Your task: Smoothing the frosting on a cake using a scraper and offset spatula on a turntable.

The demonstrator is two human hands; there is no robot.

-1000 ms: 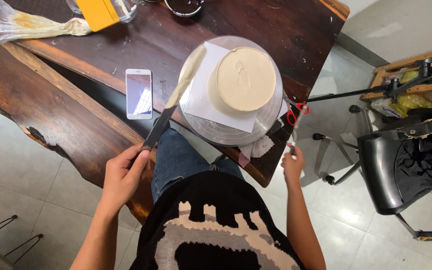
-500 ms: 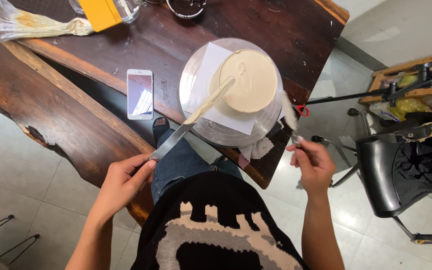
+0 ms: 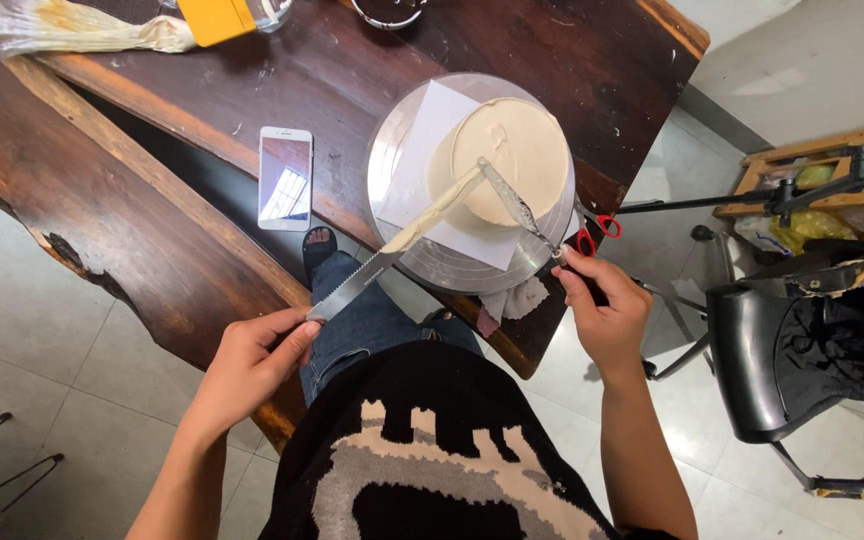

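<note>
Pretty tight around the cake [image 3: 512,160]: the turntable [image 3: 392,160] fills the middle of the tabletop [image 3: 332,80], and two blades cross right over it, the long knife [image 3: 392,255] from the left hand [image 3: 247,365] and the spatula [image 3: 517,208] from the right hand [image 3: 602,310]. Phone [image 3: 284,178] sits just left of the turntable. Bare wood between phone and the piping bag [image 3: 72,28] at upper left. Red scissors [image 3: 592,235] block the right edge, chair [image 3: 802,340] crowds the right side.

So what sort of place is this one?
Probably a home or small workshop set up for cake decorating: a frosted cake on a metal turntable, a rough wooden table, tiled floor.
</note>
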